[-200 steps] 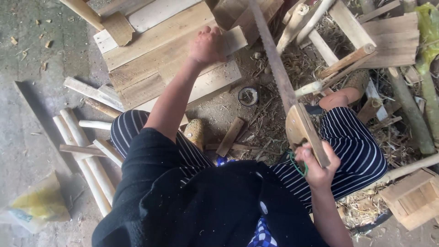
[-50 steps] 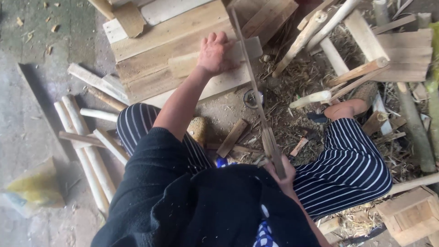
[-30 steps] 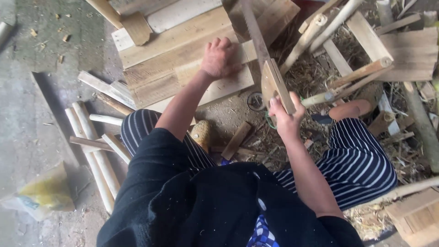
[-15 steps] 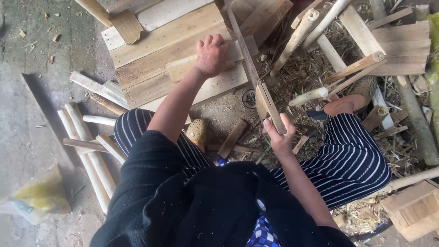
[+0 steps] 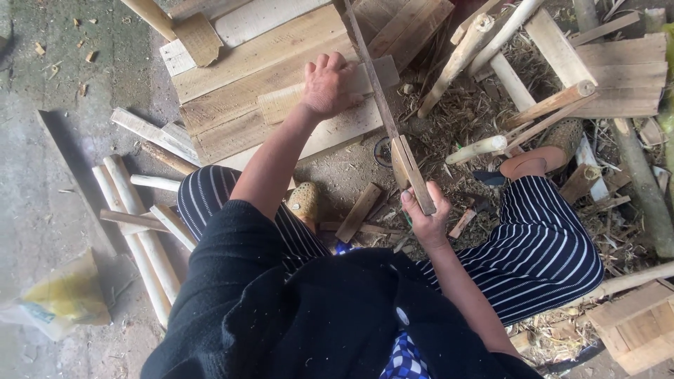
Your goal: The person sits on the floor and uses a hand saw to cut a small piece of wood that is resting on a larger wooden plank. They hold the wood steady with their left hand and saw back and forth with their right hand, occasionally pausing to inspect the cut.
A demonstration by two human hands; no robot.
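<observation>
Wood scraps litter the floor; left hand (image 5: 328, 85) presses a stiff plank (image 5: 309, 95) flat, right hand (image 5: 426, 219) grips the light saw (image 5: 393, 133) by its handle.

The saw (image 5: 393, 133) has a pale wooden handle, worn smooth, and a thin dull metal blade; the strip (image 5: 326, 91) under the left hand (image 5: 326, 84) is raw, unfinished wood with a rough matt grain, like the planks (image 5: 246, 91) beneath it. The trousers (image 5: 540, 253) are soft striped cloth (the black top (image 5: 302, 316) looks fuzzy, flecked with sawdust). The bag (image 5: 60, 298) on the rough concrete floor (image 5: 42, 161) is crinkled, slightly glossy plastic.
</observation>
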